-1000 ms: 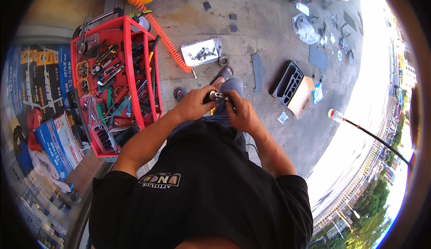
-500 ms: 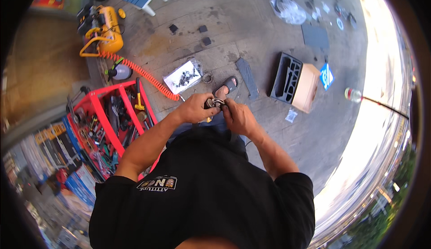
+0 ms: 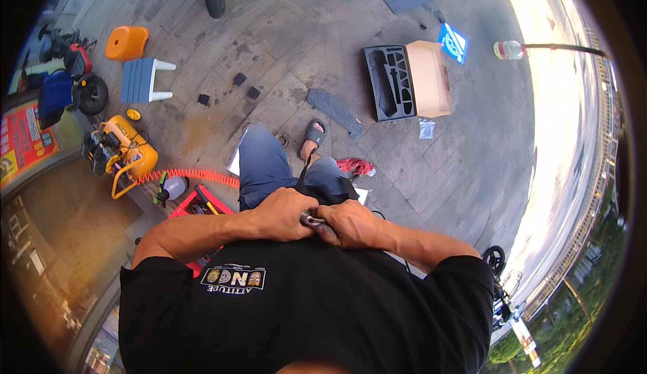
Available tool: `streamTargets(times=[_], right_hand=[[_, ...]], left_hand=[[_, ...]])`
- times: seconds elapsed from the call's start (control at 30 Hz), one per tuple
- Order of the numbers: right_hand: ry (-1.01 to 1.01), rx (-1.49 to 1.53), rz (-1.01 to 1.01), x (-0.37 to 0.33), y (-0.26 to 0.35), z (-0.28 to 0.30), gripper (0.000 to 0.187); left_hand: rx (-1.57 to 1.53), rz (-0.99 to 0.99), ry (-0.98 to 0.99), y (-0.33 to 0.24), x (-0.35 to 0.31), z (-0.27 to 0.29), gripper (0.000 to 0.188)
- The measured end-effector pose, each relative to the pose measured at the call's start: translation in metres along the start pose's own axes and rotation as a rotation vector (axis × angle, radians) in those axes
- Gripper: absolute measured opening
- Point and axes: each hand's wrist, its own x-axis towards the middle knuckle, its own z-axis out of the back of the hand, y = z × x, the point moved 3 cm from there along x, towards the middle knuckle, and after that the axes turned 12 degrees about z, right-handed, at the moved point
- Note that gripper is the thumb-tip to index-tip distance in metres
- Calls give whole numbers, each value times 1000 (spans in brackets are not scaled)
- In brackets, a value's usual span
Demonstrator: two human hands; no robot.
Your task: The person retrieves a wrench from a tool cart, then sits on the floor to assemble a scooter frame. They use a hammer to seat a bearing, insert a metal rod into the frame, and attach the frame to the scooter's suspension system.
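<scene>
Both my hands are together in front of my black shirt, knuckles nearly touching. My left hand (image 3: 286,213) is closed, its fingers curled against a small dark metal part (image 3: 311,219) with a rounded, shiny end. My right hand (image 3: 352,223) is wrapped round the same part from the other side. Most of the part is hidden by the fingers, so its kind cannot be made out. Black strap-like pieces (image 3: 306,177) stick out beyond the hands, above my lap; whether they join the metal part does not show.
An open box (image 3: 429,81) with a black moulded insert lies ahead right, near a dark flat panel (image 3: 337,112). At left are a yellow air compressor (image 3: 131,148) with a coiled orange hose (image 3: 192,174), a blue-topped stool (image 3: 138,81) and a red tool tray (image 3: 195,202). A red cloth (image 3: 355,166) lies by my foot.
My hands have come in closer to my chest with the part, fingers now wrapped tighter round it. The view has swung, so the tool tray is mostly hidden and my knees show.
</scene>
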Motion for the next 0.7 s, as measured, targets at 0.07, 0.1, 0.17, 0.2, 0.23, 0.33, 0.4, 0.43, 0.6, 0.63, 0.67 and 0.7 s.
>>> streamTargets(times=[0.07,0.1,0.17,0.2,0.23,0.33,0.4,0.43,0.6,0.63,0.67,0.7], right_hand=[[-105,-34,-33,-3,4,13,22],[-154,-61,-54,-3,4,21,22],[-219,-83,-89,-1,2,37,22],[-258,-101,-103,1,-1,46,22],[-297,-104,-85,5,-4,57,22],[-408,-102,-159,26,-18,90,22],[-551,-4,-145,50,-26,115,20],[-630,48,-117,63,-28,129,20],[-921,239,-97,121,-26,200,20],[-957,266,-79,132,-25,213,19],[-986,259,-71,141,-26,224,19],[-1009,268,-77,149,-27,233,18]], left_hand=[[-41,-63,-48,-12,8,12,24],[-37,-92,-74,-16,15,20,24],[-50,-124,-46,-23,30,36,23],[-32,-148,-41,-25,40,46,23],[-33,-135,-22,-26,52,58,25],[-22,-147,-6,-27,90,101,37],[-45,-203,-13,-25,116,141,46],[-39,-227,34,-23,127,164,49],[-290,-251,178,-21,164,260,33],[-390,-221,179,-23,173,273,28],[-491,-188,185,-24,180,283,23],[-609,-192,195,-26,186,291,16]])
